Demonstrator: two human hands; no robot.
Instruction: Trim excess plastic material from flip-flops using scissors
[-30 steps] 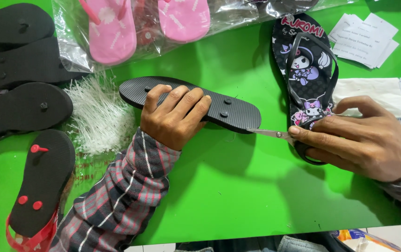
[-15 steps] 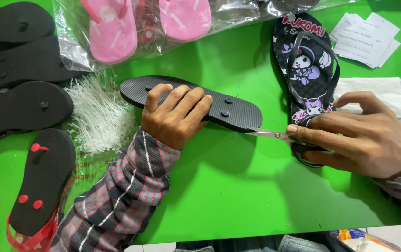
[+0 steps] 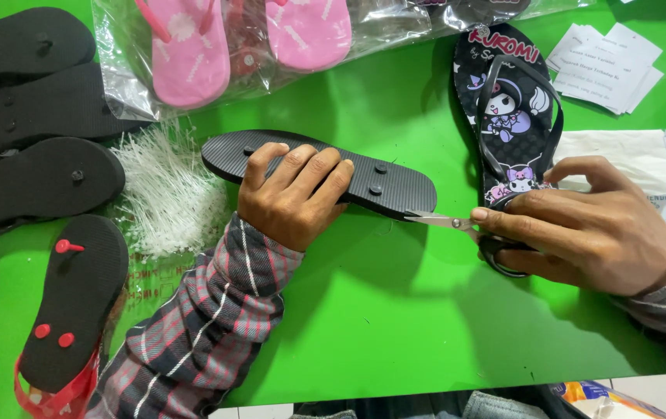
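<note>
Green counter [image 3: 364, 310] carried a black sandal [image 3: 395, 182], soles-up; left hand [image 3: 294, 194] gripped its middle, right hand [image 3: 596, 225] closed around scissors [image 3: 441, 221], handles mostly hidden, blades at its heel.

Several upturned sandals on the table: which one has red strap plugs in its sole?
The sandal with red straps at lower left, sole up, far from both hands. Its three plugs are red; the black sandal under the left hand has black plugs.

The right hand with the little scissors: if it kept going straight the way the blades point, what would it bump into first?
The right hand points its scissors leftward at the heel edge of the black sandal held sole-up by the left hand. The tips look already there.
</note>
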